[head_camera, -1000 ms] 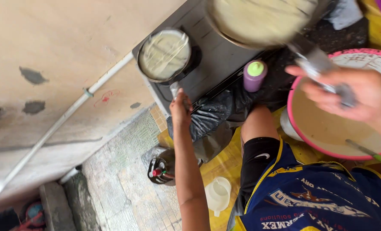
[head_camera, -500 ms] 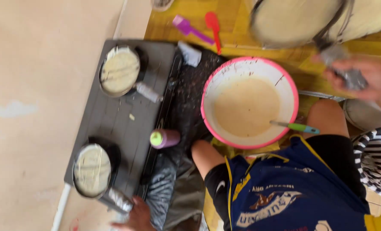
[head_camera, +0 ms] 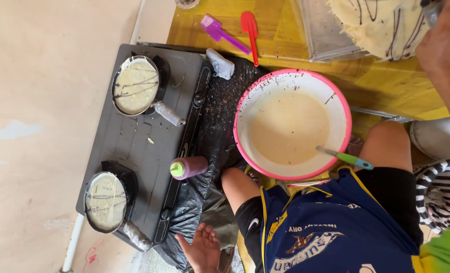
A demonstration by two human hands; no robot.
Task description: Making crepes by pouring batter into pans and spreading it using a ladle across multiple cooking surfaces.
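My right hand [head_camera: 445, 48] is at the top right, closed on a grey wrapped pan handle [head_camera: 430, 10]. Beside it a pale crepe with dark drizzle lines [head_camera: 381, 23] hangs over a metal tray [head_camera: 321, 35]. At the bottom edge my left hand [head_camera: 200, 248] has its fingers spread and holds nothing. It hovers over a black plastic sheet [head_camera: 209, 151], just right of the near pan's wrapped handle [head_camera: 136, 236]. That near pan [head_camera: 105, 201] and a far pan [head_camera: 136, 85] sit on a grey two-burner stove [head_camera: 144, 151], both holding drizzled batter.
A pink-rimmed bowl [head_camera: 342, 119] of batter holds a green-handled utensil [head_camera: 344, 157]. A purple squeeze bottle with a green cap [head_camera: 188, 167] lies on the stove. A purple spatula [head_camera: 222, 33] and a red spatula [head_camera: 250, 30] lie on the yellow mat [head_camera: 387, 81]. My knees sit below the bowl.
The view has tilted and swung closer over the stove and bowl. My right hand has carried its pan up to the top right, over the tray. My left hand is off the near pan's handle.
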